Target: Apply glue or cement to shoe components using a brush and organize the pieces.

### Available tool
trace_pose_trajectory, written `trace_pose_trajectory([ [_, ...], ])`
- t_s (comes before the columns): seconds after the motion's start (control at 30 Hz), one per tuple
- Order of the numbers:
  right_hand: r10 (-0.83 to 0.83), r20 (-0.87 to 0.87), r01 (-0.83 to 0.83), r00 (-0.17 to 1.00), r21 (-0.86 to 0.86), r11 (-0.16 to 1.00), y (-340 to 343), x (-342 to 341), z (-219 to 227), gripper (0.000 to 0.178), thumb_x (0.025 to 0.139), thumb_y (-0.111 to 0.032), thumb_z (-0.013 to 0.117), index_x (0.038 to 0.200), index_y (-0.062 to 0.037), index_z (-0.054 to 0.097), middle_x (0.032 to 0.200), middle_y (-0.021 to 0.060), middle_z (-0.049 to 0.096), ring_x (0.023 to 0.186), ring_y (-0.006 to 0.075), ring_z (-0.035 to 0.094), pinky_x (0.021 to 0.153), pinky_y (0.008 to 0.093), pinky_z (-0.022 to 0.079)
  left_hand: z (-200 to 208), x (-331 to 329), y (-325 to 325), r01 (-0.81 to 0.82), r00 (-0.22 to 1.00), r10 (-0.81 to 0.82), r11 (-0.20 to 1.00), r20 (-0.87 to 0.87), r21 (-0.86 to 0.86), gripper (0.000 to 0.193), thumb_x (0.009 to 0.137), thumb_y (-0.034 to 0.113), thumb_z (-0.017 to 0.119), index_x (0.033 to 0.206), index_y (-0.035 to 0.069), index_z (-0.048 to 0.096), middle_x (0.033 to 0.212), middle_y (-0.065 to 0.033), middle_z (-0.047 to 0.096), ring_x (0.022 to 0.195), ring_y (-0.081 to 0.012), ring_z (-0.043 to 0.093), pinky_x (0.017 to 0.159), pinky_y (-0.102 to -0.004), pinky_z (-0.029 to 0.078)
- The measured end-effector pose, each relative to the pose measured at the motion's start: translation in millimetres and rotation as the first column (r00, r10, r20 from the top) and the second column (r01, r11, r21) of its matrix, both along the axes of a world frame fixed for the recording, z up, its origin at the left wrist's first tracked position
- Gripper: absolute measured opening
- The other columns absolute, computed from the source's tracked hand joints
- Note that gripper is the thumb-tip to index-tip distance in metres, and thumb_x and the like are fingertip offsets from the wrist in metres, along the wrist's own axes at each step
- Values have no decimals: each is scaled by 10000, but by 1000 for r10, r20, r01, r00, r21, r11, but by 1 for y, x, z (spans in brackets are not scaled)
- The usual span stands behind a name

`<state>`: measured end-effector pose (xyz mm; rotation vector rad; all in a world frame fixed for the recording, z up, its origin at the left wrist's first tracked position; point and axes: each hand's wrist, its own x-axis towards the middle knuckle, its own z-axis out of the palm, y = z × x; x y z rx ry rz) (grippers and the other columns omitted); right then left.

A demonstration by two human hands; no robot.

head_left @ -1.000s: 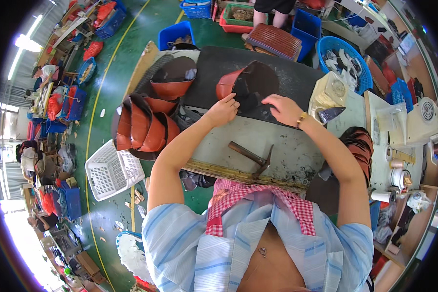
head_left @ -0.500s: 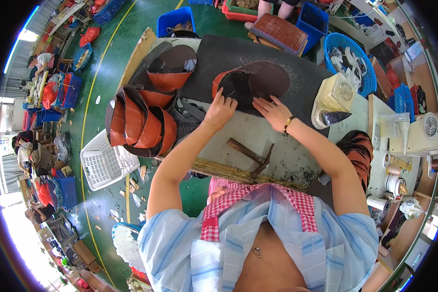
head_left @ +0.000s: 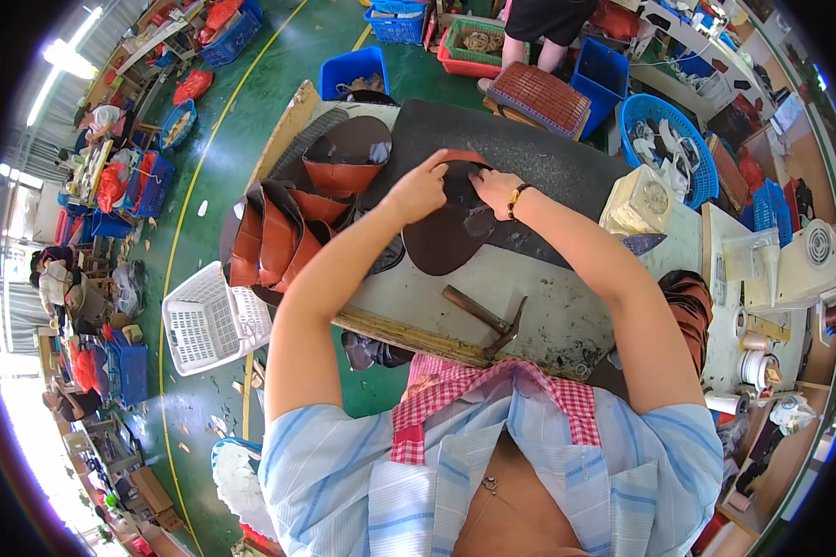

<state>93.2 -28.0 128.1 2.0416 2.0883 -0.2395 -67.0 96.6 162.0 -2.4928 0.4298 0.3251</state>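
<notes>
A reddish-brown leather piece with a dark lining, like a shoe upper (head_left: 448, 239), lies partly on a black mat (head_left: 548, 176). Its wide rounded flap points toward me, over the bench's bare front part. My left hand (head_left: 420, 193) grips its raised far rim on the left, fingers curled around the edge. At the right of that rim, my right hand (head_left: 498, 190) pinches the leather, with some fingertips hidden inside the curve. Several similar uppers (head_left: 274, 237) are stacked left of my left forearm, and one more upper (head_left: 347, 156) stands behind them.
A hammer (head_left: 478, 309) lies near the bench's front edge. On the right stand a cream block-shaped container (head_left: 637, 200) and, beyond it, a blue basket (head_left: 706, 176). A white crate (head_left: 188, 336) sits on the floor at left. Another person's legs (head_left: 553, 56) show beyond the bench.
The held upper has been turned, so its wide flap swung from the right side to the near side. Both hands moved to its far rim and closed on it. The person beyond now appears standing.
</notes>
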Motion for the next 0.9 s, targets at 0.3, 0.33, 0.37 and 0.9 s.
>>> trace_pose_trajectory([
  [0.3, -252, -415, 302, 874, 60, 951, -19, 28, -40, 98, 723, -60, 641, 815, -44, 673, 950, 164, 658, 853, 333, 639, 746, 411, 514, -104, -25, -45, -235, 743, 578, 699, 339, -676, 499, 815, 189, 516, 1267, -16, 472, 1284, -152, 522, 1226, -264, 465, 1076, -430, 271],
  [0.33, -97, -561, 228, 822, 170, 959, -32, 34, -46, 79, 708, -58, 658, 786, -43, 657, 939, 140, 654, 866, 333, 627, 746, 413, 503, -99, -22, -47, -236, 710, 652, 578, 267, -781, 467, 843, 159, 455, 1268, -34, 463, 1296, -171, 510, 1241, -261, 455, 1069, -424, 283],
  [0.37, 71, -675, 173, 735, 287, 942, -44, 37, -53, 74, 693, -55, 675, 758, -42, 641, 927, 116, 650, 879, 334, 614, 746, 415, 492, -94, -19, -51, -321, 707, 701, 437, 94, -840, 492, 838, 152, 475, 1318, 46, 449, 1317, -194, 477, 1260, -310, 422, 1072, -452, 271],
  [0.9, -35, -6, 36, 999, 74, 997, -84, -8, -44, 709, 830, -118, 524, 1462, -211, 218, 1502, 131, 199, 1380, 368, 171, 1019, 633, 261, -104, -20, -61, -224, 797, 497, 770, 341, -598, 520, 819, 109, 505, 1323, 237, 485, 1378, -137, 436, 1195, -299, 468, 1014, -451, 344],
])
